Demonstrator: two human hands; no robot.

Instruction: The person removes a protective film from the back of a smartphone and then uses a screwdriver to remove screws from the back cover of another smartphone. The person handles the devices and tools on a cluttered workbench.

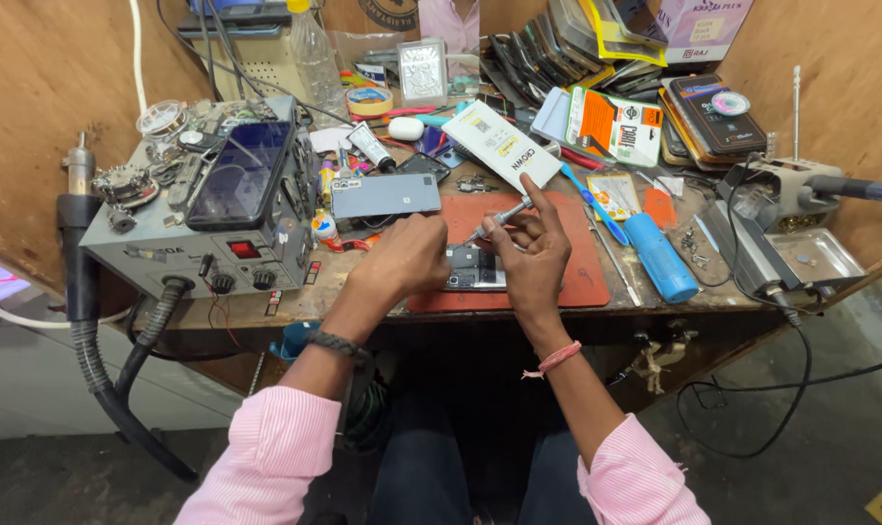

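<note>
Right hand is closed around a slim silver screwdriver, fingers curled on the shaft, index finger raised; the tip points down toward 8 o'clock, ending just over the opened phone. That phone lies flat on the red work mat, directly between the two hands, partly hidden by them. Left hand rests knuckles-up on the phone's left end, fingers bent down onto it, pinning it; whether it grasps anything else cannot be told.

At 12 o'clock from the left hand, a grey phone back panel lies flat, just beyond the mat. At 10 o'clock sits a grey bench power unit with a dark phone lying on top.

Containers: a shallow metal tray at 3 o'clock, well apart from the hands, holds a few small parts too small to identify. A blue cylinder lies at 3 o'clock, just off the mat's right edge. A clear plastic bottle stands at 11 o'clock; contents cannot be told.
</note>
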